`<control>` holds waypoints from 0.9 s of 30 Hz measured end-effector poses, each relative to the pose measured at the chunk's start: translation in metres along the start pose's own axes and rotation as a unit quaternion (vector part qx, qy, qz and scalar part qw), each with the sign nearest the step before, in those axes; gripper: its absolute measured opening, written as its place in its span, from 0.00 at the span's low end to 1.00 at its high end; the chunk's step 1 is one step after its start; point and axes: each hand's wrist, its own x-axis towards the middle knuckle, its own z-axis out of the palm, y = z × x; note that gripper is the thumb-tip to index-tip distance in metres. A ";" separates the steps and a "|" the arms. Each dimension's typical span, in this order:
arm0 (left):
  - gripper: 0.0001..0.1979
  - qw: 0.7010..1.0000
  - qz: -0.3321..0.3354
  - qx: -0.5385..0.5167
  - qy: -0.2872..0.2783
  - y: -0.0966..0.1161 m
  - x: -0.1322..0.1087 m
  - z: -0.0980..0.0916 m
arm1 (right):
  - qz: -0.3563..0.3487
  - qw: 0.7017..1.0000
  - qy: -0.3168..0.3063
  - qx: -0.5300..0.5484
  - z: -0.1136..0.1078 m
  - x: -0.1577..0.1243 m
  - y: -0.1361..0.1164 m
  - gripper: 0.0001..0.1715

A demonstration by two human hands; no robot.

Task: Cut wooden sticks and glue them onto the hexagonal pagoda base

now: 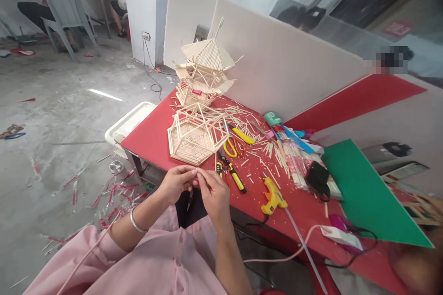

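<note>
My left hand (pixel 176 185) and my right hand (pixel 215 193) meet in front of my lap, at the near edge of the red table (pixel 148 147). Both are closed, thumbs and fingertips pinched together. Whatever lies between them is too small or hidden to make out. Just beyond my fingers stands a hexagonal frame of thin wooden sticks (pixel 192 140) with a slatted floor. Behind it rises a tiered stick pagoda (pixel 206 71). Yellow-and-black pliers (pixel 233 175) lie right of my right hand, and a yellow glue gun (pixel 272 197) rests farther right.
Loose sticks (pixel 242 117) cover the back of the table near yellow-handled scissors (pixel 230 147) and a yellow utility knife (pixel 242 135). Bagged sticks (pixel 299 166), a black object (pixel 317 177) and a green board (pixel 367 193) are at right. A white power strip (pixel 341 236) trails cords. Plastic scraps (pixel 114 198) litter the floor.
</note>
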 end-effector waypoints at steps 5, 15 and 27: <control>0.20 1.000 -0.021 -0.012 0.005 0.013 -0.006 -0.001 | -0.007 1.000 0.006 0.013 0.002 0.006 -0.004 0.14; 0.09 0.994 -0.020 -0.047 0.092 0.044 -0.008 0.001 | 0.018 0.994 0.049 -0.092 -0.018 0.000 0.015 0.14; 0.13 0.996 -0.008 -0.013 0.092 0.039 0.001 0.004 | 0.323 0.861 0.122 -0.372 -0.118 -0.033 0.085 0.22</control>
